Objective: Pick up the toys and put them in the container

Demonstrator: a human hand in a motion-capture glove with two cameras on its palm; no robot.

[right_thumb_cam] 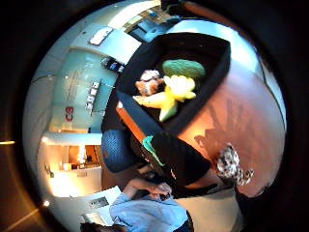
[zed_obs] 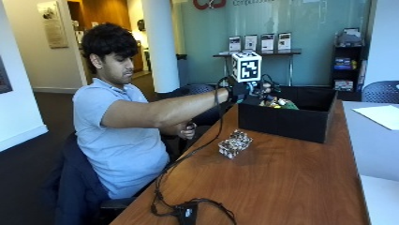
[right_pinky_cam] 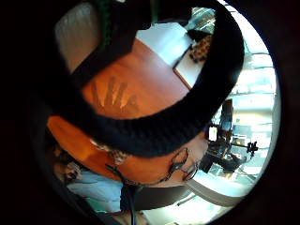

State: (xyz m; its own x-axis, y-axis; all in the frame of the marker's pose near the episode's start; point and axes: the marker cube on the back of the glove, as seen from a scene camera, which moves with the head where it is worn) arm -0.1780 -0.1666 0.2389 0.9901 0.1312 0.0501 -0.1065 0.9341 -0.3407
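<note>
Outside: right hand (zed_obs: 244, 91) raised over near edge of black container (zed_obs: 288, 123), fingers spread, holding nothing. Spotted toy (zed_obs: 234, 143) on wooden table (zed_obs: 293, 183), just short of container. Thumb-side palm: green toy (right_thumb_cam: 183, 68), yellow toy (right_thumb_cam: 170, 95), brown toy (right_thumb_cam: 148, 82) inside container. Little-finger palm: spread-hand shadow (right_pinky_cam: 115, 96) on table.
</note>
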